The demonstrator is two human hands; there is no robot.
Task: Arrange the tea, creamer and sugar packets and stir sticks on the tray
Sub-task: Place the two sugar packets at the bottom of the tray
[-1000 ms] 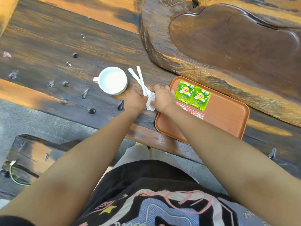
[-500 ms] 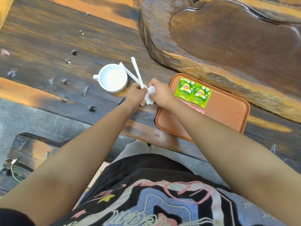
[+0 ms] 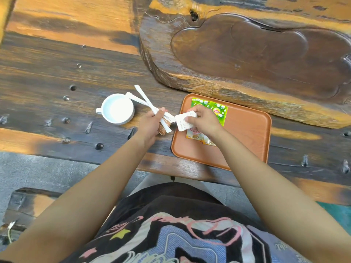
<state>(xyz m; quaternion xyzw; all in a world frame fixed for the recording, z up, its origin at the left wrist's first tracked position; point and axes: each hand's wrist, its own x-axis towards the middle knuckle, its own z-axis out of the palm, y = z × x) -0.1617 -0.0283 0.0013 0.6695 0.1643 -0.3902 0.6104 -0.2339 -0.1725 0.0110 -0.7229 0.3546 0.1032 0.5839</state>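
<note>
An orange tray lies on the wooden table. On its left part sit two green tea packets and, nearer me, creamer packets partly hidden by my right hand. My right hand pinches white sugar packets over the tray's left edge. My left hand, just left of the tray, grips two white paper-wrapped stir sticks that fan out toward the cup, together with a brown packet.
A white cup stands left of my left hand, close to the stick tips. A large carved wooden slab rises just behind the tray. Metal studs and holes dot the table's left part. The table's near edge runs below the tray.
My hands have come apart. The right hand carried the white packets rightward over the tray; the left kept the stir sticks and brown packet. The creamer packets now show more.
</note>
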